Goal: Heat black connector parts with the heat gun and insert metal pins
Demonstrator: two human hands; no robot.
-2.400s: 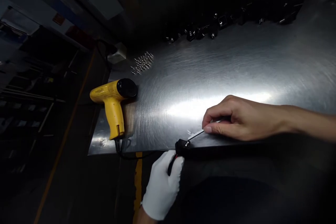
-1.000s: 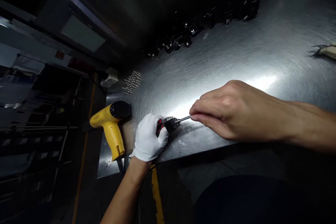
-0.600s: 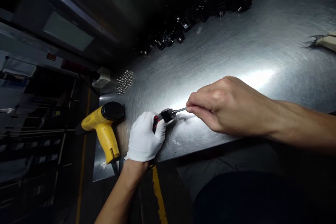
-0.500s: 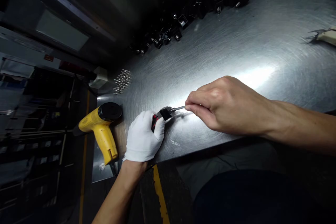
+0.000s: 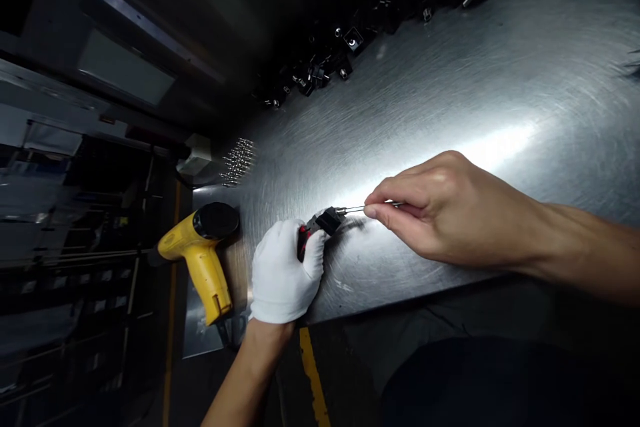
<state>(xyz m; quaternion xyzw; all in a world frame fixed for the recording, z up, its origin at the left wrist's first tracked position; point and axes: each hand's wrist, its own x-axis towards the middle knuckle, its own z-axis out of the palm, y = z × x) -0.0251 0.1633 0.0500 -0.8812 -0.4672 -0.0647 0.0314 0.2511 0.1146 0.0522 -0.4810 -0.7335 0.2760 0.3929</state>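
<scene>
My left hand (image 5: 285,273), in a white glove, is closed around what look like red-handled pliers (image 5: 305,235). At their front end sits a small black block (image 5: 329,221) with a metal fitting on its right side. My bare right hand (image 5: 445,213) pinches a thin metal rod (image 5: 356,209) between thumb and fingers. The rod's left end meets the fitting; whether it goes inside cannot be seen. A thin end of it shows behind the fingertips. Both hands are low over the metal table (image 5: 310,147), near its front edge.
A yellow heat gun (image 5: 205,263) lies left of my left hand. Behind it stands a cluster of small metal pins (image 5: 238,161). Several black parts with metal fittings (image 5: 345,57) are heaped along the back. A dark tool tip (image 5: 634,67) shows at the right edge.
The view has shifted, so the table and hands appear slightly farther right and lower. My right hand is a little farther from the black block, with more of the rod showing.
</scene>
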